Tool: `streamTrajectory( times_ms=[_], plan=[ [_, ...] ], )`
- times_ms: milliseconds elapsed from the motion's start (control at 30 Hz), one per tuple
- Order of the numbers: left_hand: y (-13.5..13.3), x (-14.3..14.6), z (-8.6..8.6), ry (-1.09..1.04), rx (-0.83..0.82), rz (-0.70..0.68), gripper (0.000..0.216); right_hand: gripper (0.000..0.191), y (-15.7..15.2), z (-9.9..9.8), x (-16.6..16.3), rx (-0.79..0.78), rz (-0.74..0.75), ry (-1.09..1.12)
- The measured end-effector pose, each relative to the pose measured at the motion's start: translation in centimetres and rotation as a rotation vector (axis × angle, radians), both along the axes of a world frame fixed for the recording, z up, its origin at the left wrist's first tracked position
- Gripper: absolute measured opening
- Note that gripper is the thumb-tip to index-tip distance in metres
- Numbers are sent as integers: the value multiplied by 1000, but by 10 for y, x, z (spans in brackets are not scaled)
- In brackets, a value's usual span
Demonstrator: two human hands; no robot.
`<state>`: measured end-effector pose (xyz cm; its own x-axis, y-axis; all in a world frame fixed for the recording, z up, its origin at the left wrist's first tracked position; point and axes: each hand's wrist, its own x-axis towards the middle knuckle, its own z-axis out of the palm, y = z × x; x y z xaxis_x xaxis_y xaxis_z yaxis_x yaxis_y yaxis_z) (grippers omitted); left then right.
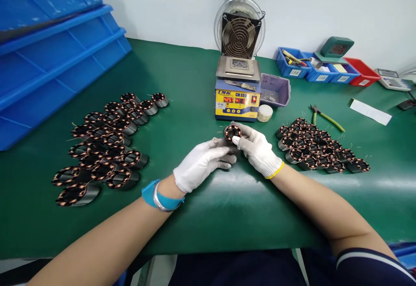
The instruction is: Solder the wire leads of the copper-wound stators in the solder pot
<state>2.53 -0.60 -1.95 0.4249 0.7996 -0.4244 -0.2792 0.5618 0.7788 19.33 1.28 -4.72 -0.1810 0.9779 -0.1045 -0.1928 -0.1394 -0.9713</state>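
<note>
Crates (48,52) of blue plastic stand stacked at the far left edge of the green bench mat (182,82). Right of them, at mid-left, we note a batch of wound stator coils (104,143) lying on their sides in loose rows, copper windings facing us, lead wires sticking out.

At centre we find both gloved hands joined on one stator (232,132), held just above the mat and just in front of the solder pot (238,93). The left hand (203,162), with a blue wrist strap behind the glove, cups the stator body from below and from the left, fingers curled close around it. The right hand (258,151) pinches at the stator's near right rim, thumb and forefinger narrowed together; whether they grip a lead wire we cannot tell at this size.

The solder pot carries lit red readouts, a fume fan (239,34) stands right behind it, and a small white tub (265,113) and a purple tray (276,89) sit just to its right.

Further right lies a second batch of stators (320,147), packed closer, with green-handled cutters (326,117) just beyond, a white slip (370,112), and blue and red parts bins (325,71) along the far wall.

Our judgement: the step in hand is dressing or checking the leads of the one stator before the pot. The next move would call for a firm hold on the body, leads pointed clear of the gloves.
</note>
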Motion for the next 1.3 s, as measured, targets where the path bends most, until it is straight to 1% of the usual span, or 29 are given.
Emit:
streamTrajectory(
  times_ms=[100,133,167,200,267,300,333,400,500,567,633,667,700,767,800,867,900,933,967,1000,1067,1100,1133,1167,1200,1233,1300],
  plan=[
    [1,-11,10,94,98,-78,32,63,1,3,1,-35,-49,-25],
    [1,-12,12,127,152,-69,31,64,2,3,2,-47,-60,-15],
    [1,-13,12,182,222,-23,29,64,3,1,3,-59,-63,-2],
    [0,-11,12,265,305,56,26,63,4,-1,3,-64,-61,14],
    [-2,-5,7,510,495,248,25,60,5,-6,3,-46,-54,58],
    [-4,-2,3,631,585,317,28,58,5,-8,2,-31,-54,85],
    [-5,2,0,725,663,355,31,55,4,-10,0,-18,-58,113],
    [-5,6,-7,826,779,374,32,51,2,-12,-6,-16,-66,163],
    [-4,8,-14,903,892,361,18,47,-4,-11,-15,-56,-80,196],
    [-3,8,-14,947,932,324,9,48,-8,-9,-20,-72,-95,210],
    [-2,8,-10,943,897,288,6,49,-10,-7,-23,-83,-111,218],
    [-2,8,-6,904,839,267,6,50,-11,-5,-23,-90,-114,213],
    [-1,7,-2,833,760,245,8,51,-11,-3,-23,-97,-112,197],
    [3,0,9,583,574,228,14,54,-12,1,-22,-107,-106,135],
    [5,-5,13,433,494,249,18,55,-13,2,-21,-108,-105,101],
    [10,-16,19,200,404,374,26,57,-13,5,-20,-100,-117,52],
    [12,-20,19,161,390,440,28,58,-13,6,-21,-93,-129,40],
    [12,-22,18,180,392,459,30,58,-13,6,-21,-83,-142,34],
    [12,-22,16,244,403,415,33,59,-13,5,-21,-65,-153,28],
    [10,-19,13,327,407,313,37,59,-14,4,-22,-42,-164,20],
    [4,-11,8,465,383,55,39,57,-14,1,-22,30,-184,-11],
    [1,-6,8,499,368,-29,36,56,-14,-1,-21,72,-188,-32],
    [-1,-4,8,515,357,-51,33,56,-15,-2,-21,108,-186,-55],
    [-2,-3,10,518,352,-20,30,56,-15,-2,-20,139,-182,-84],
    [-1,-5,12,502,356,49,26,57,-16,-3,-19,163,-175,-119],
    [1,-9,15,469,367,149,21,57,-16,-3,-18,182,-172,-158],
    [8,-19,17,401,412,407,15,58,-17,-1,-16,216,-178,-239]
  ],
)
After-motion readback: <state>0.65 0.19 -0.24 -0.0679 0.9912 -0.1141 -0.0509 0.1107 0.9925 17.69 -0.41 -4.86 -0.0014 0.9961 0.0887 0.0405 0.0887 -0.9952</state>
